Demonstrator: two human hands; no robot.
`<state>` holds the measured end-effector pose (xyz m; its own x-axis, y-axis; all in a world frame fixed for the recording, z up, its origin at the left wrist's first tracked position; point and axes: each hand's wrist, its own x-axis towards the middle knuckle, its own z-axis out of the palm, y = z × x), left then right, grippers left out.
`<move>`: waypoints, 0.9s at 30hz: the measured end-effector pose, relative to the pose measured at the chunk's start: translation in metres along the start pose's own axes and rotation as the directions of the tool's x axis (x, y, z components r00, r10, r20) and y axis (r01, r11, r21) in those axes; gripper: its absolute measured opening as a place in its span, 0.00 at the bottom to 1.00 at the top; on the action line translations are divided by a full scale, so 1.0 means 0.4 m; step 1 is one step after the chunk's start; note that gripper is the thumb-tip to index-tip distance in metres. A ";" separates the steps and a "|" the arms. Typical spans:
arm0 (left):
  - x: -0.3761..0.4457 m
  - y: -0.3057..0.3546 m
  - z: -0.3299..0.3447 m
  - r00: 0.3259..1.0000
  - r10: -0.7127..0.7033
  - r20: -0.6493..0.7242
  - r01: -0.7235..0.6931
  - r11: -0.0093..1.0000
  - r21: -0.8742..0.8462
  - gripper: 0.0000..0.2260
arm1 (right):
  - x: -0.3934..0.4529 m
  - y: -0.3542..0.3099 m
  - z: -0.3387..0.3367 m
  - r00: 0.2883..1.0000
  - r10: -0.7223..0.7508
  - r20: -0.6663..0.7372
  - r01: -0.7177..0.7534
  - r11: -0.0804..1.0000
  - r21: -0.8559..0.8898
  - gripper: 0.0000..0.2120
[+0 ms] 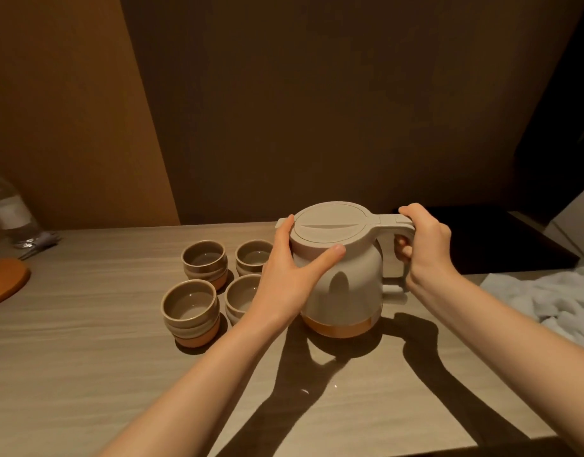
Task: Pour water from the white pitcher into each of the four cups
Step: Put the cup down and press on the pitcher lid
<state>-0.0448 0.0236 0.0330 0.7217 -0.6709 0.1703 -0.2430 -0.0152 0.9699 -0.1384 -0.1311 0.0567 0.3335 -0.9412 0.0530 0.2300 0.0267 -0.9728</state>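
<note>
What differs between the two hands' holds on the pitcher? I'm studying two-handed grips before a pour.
The right hand curls its fingers round the handle; the left hand lies with straight fingers against the lid and upper body. The right hand is at the white pitcher's right side, away from the cups; the left hand is on the side nearest them. Both touch the pitcher, which stands upright on the table.

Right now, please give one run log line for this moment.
right hand: grips pitcher handle | left hand: on lid rim and body | white pitcher: upright on table | four cups: beside it, pouring not begun
</note>
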 end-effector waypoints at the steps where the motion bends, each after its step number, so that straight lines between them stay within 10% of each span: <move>1: 0.011 -0.004 0.003 1.000 0.002 -0.008 -0.002 1.000 0.005 0.41 | 0.010 0.008 0.005 1.000 0.002 -0.003 -0.002 1.000 0.000 0.14; 27: 0.045 -0.132 0.044 0.989 0.102 -0.111 -0.077 0.973 0.216 0.39 | 0.107 0.194 -0.005 0.990 0.144 0.007 -0.144 0.989 0.040 0.11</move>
<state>-0.0303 -0.0008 -0.0182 0.7603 -0.5827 0.2869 -0.4319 -0.1237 0.8934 -0.1081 -0.1701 -0.0172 0.3700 -0.9251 -0.0858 0.2160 0.1755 -0.9605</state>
